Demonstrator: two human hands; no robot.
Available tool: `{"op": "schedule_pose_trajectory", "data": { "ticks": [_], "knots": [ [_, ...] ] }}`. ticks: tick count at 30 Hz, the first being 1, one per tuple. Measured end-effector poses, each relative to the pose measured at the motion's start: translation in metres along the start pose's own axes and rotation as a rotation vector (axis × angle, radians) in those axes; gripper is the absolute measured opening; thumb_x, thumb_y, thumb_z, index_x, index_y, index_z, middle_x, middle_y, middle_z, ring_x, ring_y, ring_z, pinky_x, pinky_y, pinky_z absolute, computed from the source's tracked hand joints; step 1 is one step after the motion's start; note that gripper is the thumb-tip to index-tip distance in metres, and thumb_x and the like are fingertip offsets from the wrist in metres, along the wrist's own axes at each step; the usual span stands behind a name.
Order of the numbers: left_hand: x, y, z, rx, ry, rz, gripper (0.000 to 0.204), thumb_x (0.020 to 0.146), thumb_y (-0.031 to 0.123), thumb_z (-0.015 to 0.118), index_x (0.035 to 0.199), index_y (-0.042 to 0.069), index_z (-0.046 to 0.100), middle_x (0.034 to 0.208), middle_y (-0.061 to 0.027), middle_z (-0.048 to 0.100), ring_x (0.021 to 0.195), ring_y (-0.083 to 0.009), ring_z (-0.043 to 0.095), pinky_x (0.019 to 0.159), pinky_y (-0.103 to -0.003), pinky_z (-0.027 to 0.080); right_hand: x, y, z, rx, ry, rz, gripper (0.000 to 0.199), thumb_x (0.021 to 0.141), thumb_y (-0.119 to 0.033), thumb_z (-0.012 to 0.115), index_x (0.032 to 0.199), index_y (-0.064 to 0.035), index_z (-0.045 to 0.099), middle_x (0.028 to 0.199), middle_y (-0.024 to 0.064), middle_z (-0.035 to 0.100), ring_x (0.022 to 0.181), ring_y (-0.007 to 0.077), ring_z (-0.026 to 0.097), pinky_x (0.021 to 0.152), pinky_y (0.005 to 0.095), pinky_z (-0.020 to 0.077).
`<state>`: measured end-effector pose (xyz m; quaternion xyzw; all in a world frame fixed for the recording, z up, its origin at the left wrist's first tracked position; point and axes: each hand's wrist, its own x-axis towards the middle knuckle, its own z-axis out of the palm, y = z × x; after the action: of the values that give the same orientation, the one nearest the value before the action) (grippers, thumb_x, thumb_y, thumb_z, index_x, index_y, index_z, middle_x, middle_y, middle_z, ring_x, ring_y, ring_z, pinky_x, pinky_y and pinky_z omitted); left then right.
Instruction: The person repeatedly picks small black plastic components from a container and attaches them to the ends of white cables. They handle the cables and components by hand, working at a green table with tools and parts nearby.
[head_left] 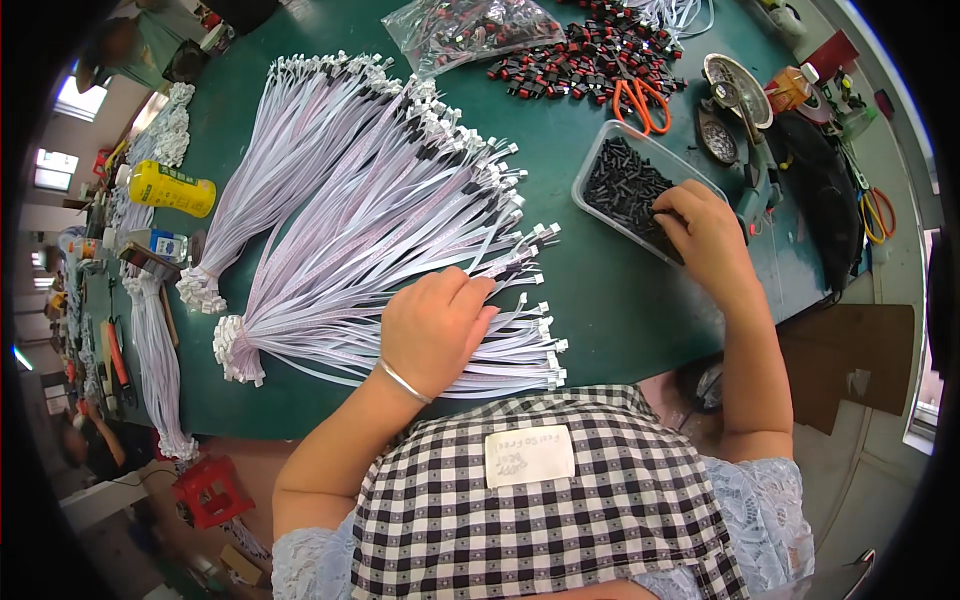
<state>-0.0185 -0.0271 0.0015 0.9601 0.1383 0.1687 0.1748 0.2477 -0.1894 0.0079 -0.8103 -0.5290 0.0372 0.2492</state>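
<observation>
Fanned bundles of white-and-pink flat cables (pixel 340 230) with small white connectors at their ends cover the middle of the table. My left hand (pixel 432 325) lies over the nearer bundle, thumb and fingers closed on cables near their connector ends. Some of those connectors carry short black sleeves. A clear plastic box (pixel 597 200) to the right holds many short black tubes (pixel 628 185). My right hand (pixel 708 235) reaches over its right rim, thumb and fingertips pinched together down at the tubes. Whatever lies between those fingertips is hidden.
Orange-handled scissors (pixel 643 105) lie behind the box, beside a heap of red-and-black parts (pixel 580 65) and a clear bag (pixel 470 35). Metal dishes (pixel 738 90) stand at the right. A yellow bottle (pixel 172 189) lies left of the cables. More cable bundles (pixel 158 350) hang at the left.
</observation>
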Motion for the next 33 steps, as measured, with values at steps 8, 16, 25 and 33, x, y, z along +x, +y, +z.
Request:
{"op": "schedule_pose_trajectory", "data": {
  "ticks": [8, 16, 25, 33],
  "knots": [
    [-0.001, -0.004, 0.007, 0.036, -0.024, 0.016, 0.021, 0.071, 0.001, 0.066, 0.090, 0.009, 0.064, 0.077, -0.0058, 0.057, 0.069, -0.0247, 0.058, 0.059, -0.036, 0.047, -0.002, -0.013, -0.015, 0.586, -0.062, 0.126, 0.007, 0.079, 0.004, 0.059, 0.084, 0.0000, 0.062, 0.085, 0.0067, 0.056, 0.075, 0.0179, 0.059, 0.065, 0.0291, 0.0474],
    [0.007, -0.007, 0.000, -0.180, -0.105, -0.035, 0.028, 0.070, -0.002, 0.061, 0.097, 0.005, 0.064, 0.078, -0.0079, 0.055, 0.071, -0.0254, 0.057, 0.061, -0.035, 0.046, -0.035, -0.045, 0.018, 1.823, -0.032, 0.518, 0.013, 0.084, 0.007, 0.052, 0.088, -0.0034, 0.059, 0.092, 0.0069, 0.057, 0.079, 0.0174, 0.061, 0.071, 0.0287, 0.0498],
    [0.025, -0.022, -0.007, -0.501, -0.410, -0.155, 0.034, 0.073, 0.000, 0.050, 0.104, 0.001, 0.063, 0.082, -0.0095, 0.050, 0.076, -0.0220, 0.052, 0.067, -0.031, 0.044, -0.044, -0.070, 0.037, 1.806, -0.120, 0.822, 0.022, 0.088, 0.003, 0.051, 0.109, 0.0011, 0.057, 0.100, 0.0098, 0.061, 0.090, 0.0185, 0.063, 0.082, 0.0300, 0.0501],
    [0.032, -0.014, -0.014, -0.699, -0.567, -0.375, 0.018, 0.085, 0.013, 0.061, 0.100, 0.003, 0.064, 0.080, -0.0037, 0.060, 0.064, -0.0094, 0.051, 0.060, -0.025, 0.043, -0.032, -0.046, 0.014, 1.728, 0.066, 0.534, 0.020, 0.094, -0.005, 0.052, 0.112, 0.0006, 0.057, 0.093, 0.0094, 0.063, 0.074, 0.0156, 0.064, 0.067, 0.0268, 0.0521]
  ]
}}
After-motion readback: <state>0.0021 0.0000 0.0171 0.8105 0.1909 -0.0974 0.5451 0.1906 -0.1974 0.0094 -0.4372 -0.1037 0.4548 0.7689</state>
